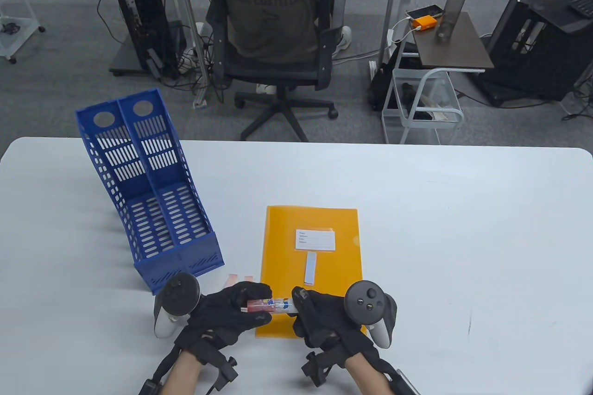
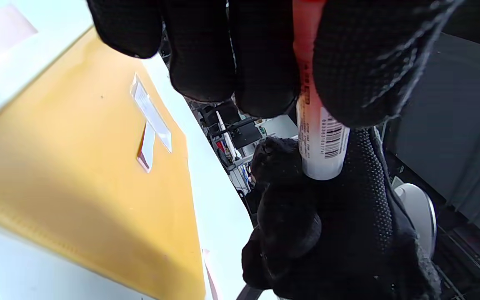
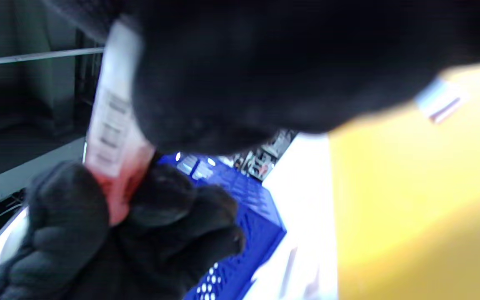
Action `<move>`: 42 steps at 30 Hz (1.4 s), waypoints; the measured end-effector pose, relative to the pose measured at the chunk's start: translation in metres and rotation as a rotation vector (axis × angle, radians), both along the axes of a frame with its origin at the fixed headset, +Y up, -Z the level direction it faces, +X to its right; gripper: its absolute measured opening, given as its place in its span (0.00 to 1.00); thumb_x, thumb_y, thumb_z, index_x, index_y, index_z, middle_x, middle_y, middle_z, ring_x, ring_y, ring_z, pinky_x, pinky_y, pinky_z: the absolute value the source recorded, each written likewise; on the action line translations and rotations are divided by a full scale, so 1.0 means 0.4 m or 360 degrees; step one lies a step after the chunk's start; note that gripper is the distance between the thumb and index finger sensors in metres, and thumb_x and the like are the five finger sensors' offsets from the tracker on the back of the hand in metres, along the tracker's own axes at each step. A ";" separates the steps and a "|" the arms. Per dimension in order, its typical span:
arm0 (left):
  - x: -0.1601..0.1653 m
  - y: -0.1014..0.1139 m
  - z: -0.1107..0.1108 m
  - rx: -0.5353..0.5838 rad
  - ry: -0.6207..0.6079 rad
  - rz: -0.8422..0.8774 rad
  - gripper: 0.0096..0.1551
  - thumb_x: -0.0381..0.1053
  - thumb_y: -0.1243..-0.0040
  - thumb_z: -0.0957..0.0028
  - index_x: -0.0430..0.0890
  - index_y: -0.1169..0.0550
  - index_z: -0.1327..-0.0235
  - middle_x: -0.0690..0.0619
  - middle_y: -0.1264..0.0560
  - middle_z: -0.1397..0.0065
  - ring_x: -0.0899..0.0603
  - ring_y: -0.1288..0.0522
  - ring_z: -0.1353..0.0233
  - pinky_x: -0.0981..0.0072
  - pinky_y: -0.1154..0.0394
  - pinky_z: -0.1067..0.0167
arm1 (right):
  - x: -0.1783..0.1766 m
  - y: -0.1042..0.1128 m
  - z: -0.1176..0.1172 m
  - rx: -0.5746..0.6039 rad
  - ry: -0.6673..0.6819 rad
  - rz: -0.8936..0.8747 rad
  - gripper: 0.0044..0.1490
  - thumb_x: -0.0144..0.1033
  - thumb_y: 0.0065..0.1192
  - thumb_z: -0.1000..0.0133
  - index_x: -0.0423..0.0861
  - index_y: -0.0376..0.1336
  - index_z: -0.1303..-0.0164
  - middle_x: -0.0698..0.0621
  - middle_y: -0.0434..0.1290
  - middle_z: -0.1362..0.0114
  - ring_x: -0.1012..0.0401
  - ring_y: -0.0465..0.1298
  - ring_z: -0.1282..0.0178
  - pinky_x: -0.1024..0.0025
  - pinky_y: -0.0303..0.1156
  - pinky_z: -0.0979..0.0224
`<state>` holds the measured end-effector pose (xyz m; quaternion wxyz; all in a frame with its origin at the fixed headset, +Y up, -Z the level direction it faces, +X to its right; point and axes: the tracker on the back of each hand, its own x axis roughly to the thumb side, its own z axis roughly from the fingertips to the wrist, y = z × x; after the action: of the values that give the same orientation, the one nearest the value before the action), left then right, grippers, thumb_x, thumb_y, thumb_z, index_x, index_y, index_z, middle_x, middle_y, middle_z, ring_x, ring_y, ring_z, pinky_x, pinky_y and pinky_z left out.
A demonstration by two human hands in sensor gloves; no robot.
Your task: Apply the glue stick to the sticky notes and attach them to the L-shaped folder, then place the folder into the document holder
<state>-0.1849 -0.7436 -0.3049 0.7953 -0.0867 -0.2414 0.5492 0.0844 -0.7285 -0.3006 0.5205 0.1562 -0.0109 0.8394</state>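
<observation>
Both hands hold one glue stick (image 1: 271, 305) level above the near edge of the orange L-shaped folder (image 1: 309, 247). My left hand (image 1: 236, 309) grips its red end (image 2: 306, 54). My right hand (image 1: 319, 316) grips the white end (image 3: 113, 112); whatever lies inside that fist is hidden. The folder lies flat at mid-table with a white label (image 1: 315, 240) and a narrow white sticky strip (image 1: 310, 268) on it. Pale pink sticky notes (image 1: 236, 280) lie on the table left of the folder. The blue document holder (image 1: 148, 191) stands at the left.
The white table (image 1: 463, 228) stretches wide to the right of the folder. Beyond its far edge sits a person in a black office chair (image 1: 273, 43), with a small side table (image 1: 451, 43) carrying a bottle to the right.
</observation>
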 end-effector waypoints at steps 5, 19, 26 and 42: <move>-0.016 -0.012 -0.006 -0.0047 0.0019 0.0079 0.33 0.60 0.22 0.58 0.56 0.23 0.39 0.56 0.15 0.43 0.44 0.22 0.32 0.37 0.32 0.30 | -0.006 -0.001 -0.008 -0.0134 0.0333 -0.0108 0.42 0.45 0.68 0.48 0.37 0.61 0.26 0.35 0.72 0.38 0.58 0.81 0.60 0.53 0.79 0.51; -0.027 -0.022 -0.009 -0.0081 0.0026 0.0077 0.33 0.62 0.23 0.58 0.56 0.22 0.39 0.57 0.14 0.47 0.44 0.20 0.33 0.37 0.31 0.30 | -0.019 -0.007 -0.004 -0.0039 0.0267 0.0062 0.40 0.48 0.64 0.48 0.35 0.65 0.33 0.38 0.73 0.44 0.58 0.81 0.65 0.53 0.78 0.57; -0.033 -0.027 -0.014 -0.0090 0.0040 0.0079 0.34 0.63 0.23 0.58 0.52 0.21 0.41 0.56 0.13 0.55 0.45 0.18 0.38 0.38 0.30 0.31 | -0.016 -0.012 -0.007 -0.0018 0.0287 0.0037 0.45 0.49 0.65 0.47 0.37 0.58 0.26 0.37 0.72 0.36 0.54 0.81 0.55 0.51 0.78 0.51; -0.022 -0.007 0.003 -0.0041 0.0009 0.0126 0.34 0.61 0.23 0.57 0.53 0.23 0.38 0.54 0.15 0.50 0.43 0.20 0.35 0.37 0.31 0.30 | -0.011 -0.012 -0.010 -0.0059 0.0283 -0.0062 0.40 0.48 0.62 0.48 0.31 0.69 0.37 0.36 0.76 0.46 0.60 0.83 0.71 0.60 0.81 0.67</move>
<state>-0.1937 -0.7466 -0.3037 0.7725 -0.0859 -0.2353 0.5836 0.0799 -0.7334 -0.3048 0.5384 0.2202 0.0478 0.8120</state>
